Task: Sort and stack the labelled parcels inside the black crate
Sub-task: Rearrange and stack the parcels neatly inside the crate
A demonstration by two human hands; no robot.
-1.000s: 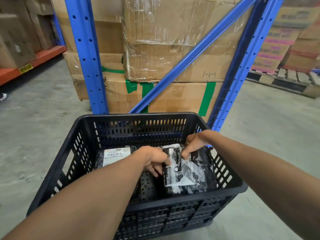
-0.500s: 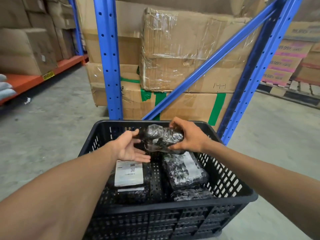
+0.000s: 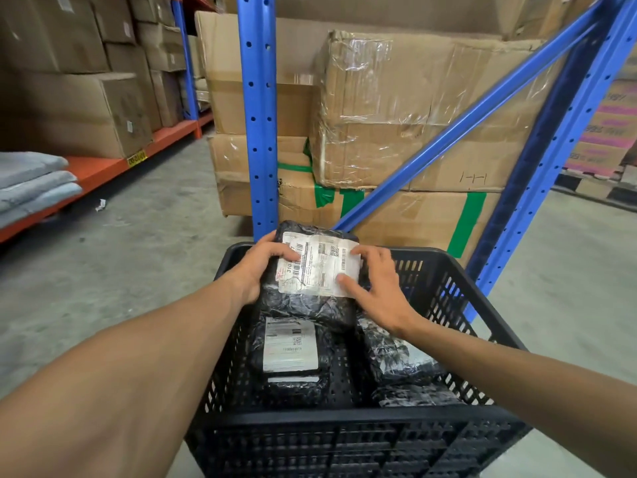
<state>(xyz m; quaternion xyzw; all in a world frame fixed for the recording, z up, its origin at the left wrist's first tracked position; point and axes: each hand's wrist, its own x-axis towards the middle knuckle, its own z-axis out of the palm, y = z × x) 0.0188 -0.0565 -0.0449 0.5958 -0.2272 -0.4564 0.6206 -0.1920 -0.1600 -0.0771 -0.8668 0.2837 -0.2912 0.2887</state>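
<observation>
A black plastic crate [image 3: 355, 439] stands on the floor in front of me. I hold a black-wrapped parcel [image 3: 310, 301] with a white shipping label facing me, raised over the crate's far end. My left hand [image 3: 262, 267] grips its left edge. My right hand [image 3: 375, 284] holds its right side, fingers spread across the label. Below it, on the crate's left, lies a parcel with a white label [image 3: 291, 346] facing up. Two black-wrapped parcels [image 3: 396, 357] lie on the right, their labels not visible.
Blue rack uprights [image 3: 258, 115] and a diagonal brace stand just behind the crate, with taped cardboard boxes [image 3: 413, 108] stacked behind them. An orange shelf [image 3: 103, 167] with boxes and grey folded pads runs along the left. Bare concrete floor lies on both sides.
The parcel lifted in my right hand has been turned label-up, and my left hand, open before, now grips its left edge. The view has shifted closer to the rack.
</observation>
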